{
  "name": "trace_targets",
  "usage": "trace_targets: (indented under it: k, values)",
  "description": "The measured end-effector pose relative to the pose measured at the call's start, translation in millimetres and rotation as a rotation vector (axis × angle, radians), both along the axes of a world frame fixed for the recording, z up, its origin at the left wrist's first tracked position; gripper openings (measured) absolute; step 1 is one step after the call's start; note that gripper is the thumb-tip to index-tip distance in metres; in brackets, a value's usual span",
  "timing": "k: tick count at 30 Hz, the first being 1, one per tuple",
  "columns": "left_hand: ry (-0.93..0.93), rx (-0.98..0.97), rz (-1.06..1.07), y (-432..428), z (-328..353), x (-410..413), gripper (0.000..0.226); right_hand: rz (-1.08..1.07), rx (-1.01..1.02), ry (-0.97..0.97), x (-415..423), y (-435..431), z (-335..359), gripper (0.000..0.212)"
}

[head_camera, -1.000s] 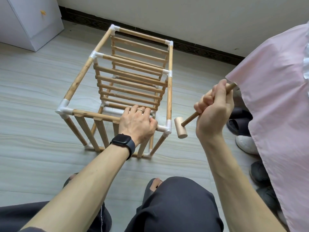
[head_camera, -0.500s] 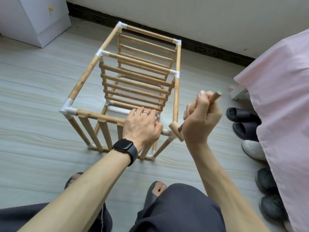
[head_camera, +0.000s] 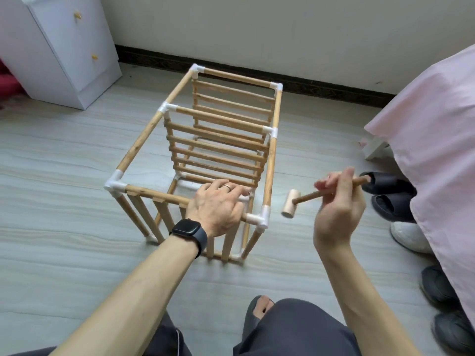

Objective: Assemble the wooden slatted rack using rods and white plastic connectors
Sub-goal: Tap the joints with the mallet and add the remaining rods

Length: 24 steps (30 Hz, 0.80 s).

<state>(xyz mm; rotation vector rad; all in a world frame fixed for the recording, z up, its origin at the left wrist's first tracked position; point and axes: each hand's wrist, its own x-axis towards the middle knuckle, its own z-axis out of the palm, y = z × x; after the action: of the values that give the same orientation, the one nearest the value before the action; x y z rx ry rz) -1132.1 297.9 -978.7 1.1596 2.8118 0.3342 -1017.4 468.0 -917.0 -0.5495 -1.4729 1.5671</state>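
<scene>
Wooden slatted rack (head_camera: 270,170) standing upright on the grey floor (head_camera: 64,176) at centre frame, its rods joined at the corners by white plastic connectors. The left hand (head_camera: 218,206), wearing a ring and with a dark smartwatch (head_camera: 189,231) on the wrist, lies over the near top rod (head_camera: 154,194), fingers curled round it and gripping. The right hand (head_camera: 339,201), at right of centre, pinches the handle of a small wooden mallet (head_camera: 305,197) between thumb and fingers. The mallet head points left and is held in the air just right of the near right corner connector (head_camera: 264,217), not touching it. White cabinet (head_camera: 64,47) at upper left; pink fabric (head_camera: 424,124) at right edge, with dark slippers (head_camera: 385,191) beside it.
</scene>
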Motion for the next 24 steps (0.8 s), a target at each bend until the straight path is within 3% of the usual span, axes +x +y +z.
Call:
trace_targets:
  k: [3,5,8,9,11,13,16,19,24]
  values:
    - [-0.031,-0.136,-0.016,-42,4,-32,0.06,-0.073,0.137,-0.315,17,10,-16,0.045]
    - [-0.119,-0.3,0.051,-71,8,-54,0.066,0.063,0.019,-0.335,28,14,-24,0.049]
    - [-0.272,-0.584,0.247,-99,19,-78,0.068,0.311,-0.194,-0.333,41,13,-39,0.031]
    - [-0.296,-0.6,0.328,-103,22,-81,0.062,0.396,-0.25,-0.369,44,11,-43,0.026]
    - [-0.307,-0.468,0.462,-100,24,-82,0.053,0.583,-0.379,-0.409,50,3,-51,0.025]
    - [-0.318,-0.22,0.463,-80,23,-74,0.054,0.668,-0.447,-0.441,53,-5,-61,0.031]
    - [-0.229,0.088,0.291,-30,19,-49,0.06,0.558,-0.273,-0.598,55,-14,-78,0.035]
    - [-0.099,0.051,0.102,11,6,-27,0.063,0.517,-0.134,-0.629,58,-19,-87,0.029]
    - [0.055,-0.069,0.067,23,-6,-32,0.073,0.473,-0.109,-0.642,71,-12,-95,0.048]
